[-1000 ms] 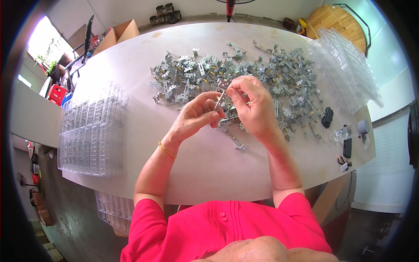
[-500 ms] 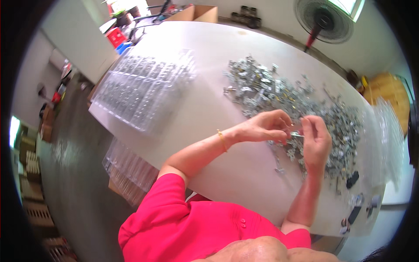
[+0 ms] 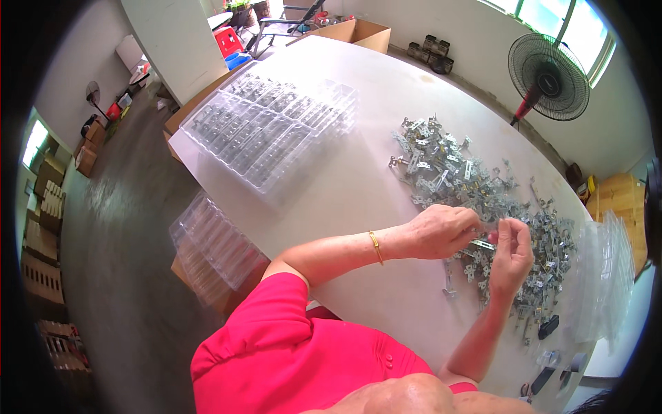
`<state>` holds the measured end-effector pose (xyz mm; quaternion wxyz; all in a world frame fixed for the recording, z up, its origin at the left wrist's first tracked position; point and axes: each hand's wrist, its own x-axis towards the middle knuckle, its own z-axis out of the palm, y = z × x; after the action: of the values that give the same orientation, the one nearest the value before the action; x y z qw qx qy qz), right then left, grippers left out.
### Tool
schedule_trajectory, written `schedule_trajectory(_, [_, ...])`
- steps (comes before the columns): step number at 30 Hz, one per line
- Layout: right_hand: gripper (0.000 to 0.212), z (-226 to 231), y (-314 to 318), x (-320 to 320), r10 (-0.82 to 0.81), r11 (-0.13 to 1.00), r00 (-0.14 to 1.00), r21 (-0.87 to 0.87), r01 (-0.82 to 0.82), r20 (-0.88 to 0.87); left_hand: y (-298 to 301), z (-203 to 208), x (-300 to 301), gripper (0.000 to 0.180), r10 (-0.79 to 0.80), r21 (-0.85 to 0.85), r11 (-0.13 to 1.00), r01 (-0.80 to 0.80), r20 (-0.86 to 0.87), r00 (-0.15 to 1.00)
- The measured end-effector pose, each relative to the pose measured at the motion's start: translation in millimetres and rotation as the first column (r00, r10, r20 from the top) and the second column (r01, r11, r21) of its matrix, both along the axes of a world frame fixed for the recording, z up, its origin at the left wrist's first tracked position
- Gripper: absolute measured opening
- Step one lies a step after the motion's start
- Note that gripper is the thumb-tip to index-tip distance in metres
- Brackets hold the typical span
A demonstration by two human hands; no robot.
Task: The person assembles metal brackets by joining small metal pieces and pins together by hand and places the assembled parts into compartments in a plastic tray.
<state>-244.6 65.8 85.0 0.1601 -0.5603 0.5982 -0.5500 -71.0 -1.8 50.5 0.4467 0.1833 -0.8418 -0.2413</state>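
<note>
Over the near edge of a heap of small silvery metal brackets point(image 3: 448, 165), my two hands are held close together. My left hand point(image 3: 445, 231) comes in from the left with its fingers curled into a pinch; what lies in its fingertips is too small to make out. Facing it, my right hand point(image 3: 512, 255) is raised with thumb and forefinger pressed together. A slim metal bracket point(image 3: 483, 244) shows between the hands, its end against the right hand's fingers. Loose brackets lie on the white table just beyond and below both hands.
Clear plastic trays point(image 3: 258, 138) with metal parts in rows stand at the table's left. More clear trays point(image 3: 214, 241) rest lower, beside the table. Stacked clear plastic point(image 3: 607, 276) and a tape roll point(image 3: 578, 361) are at right. A fan point(image 3: 548, 83) stands beyond the table.
The view has shifted, so the table and heap appear elsewhere in it. My left fingers, more spread before, are now curled together. Both hands stay close around the bracket.
</note>
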Motion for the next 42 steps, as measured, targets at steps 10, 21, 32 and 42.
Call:
schedule_trajectory(10, [0.005, -24, 8, 64, 0.278, 0.959, 0.961, -0.062, -0.276, 0.019, -4, 61, 118, 0.018, 0.44, 0.145, 0.889, -0.435, -0.005, 0.898])
schedule_trajectory(21, [0.006, -110, 29, 129, 0.691, 0.7, 0.686, -0.024, -0.714, -0.228, -130, 106, 321, 0.025, 0.814, 0.169, 0.525, -0.834, 0.185, 0.55])
schedule_trajectory(32, [0.007, -107, 24, 128, 0.702, 0.711, 0.704, 0.054, -0.701, -0.108, -194, 72, 348, 0.029, 0.775, -0.05, 0.416, -0.908, 0.541, 0.325])
schedule_trajectory(42, [0.007, -107, 24, 125, 0.722, 0.692, 0.686, 0.067, -0.719, -0.086, -207, 63, 350, 0.029, 0.719, -0.078, 0.439, -0.895, 0.628, 0.298])
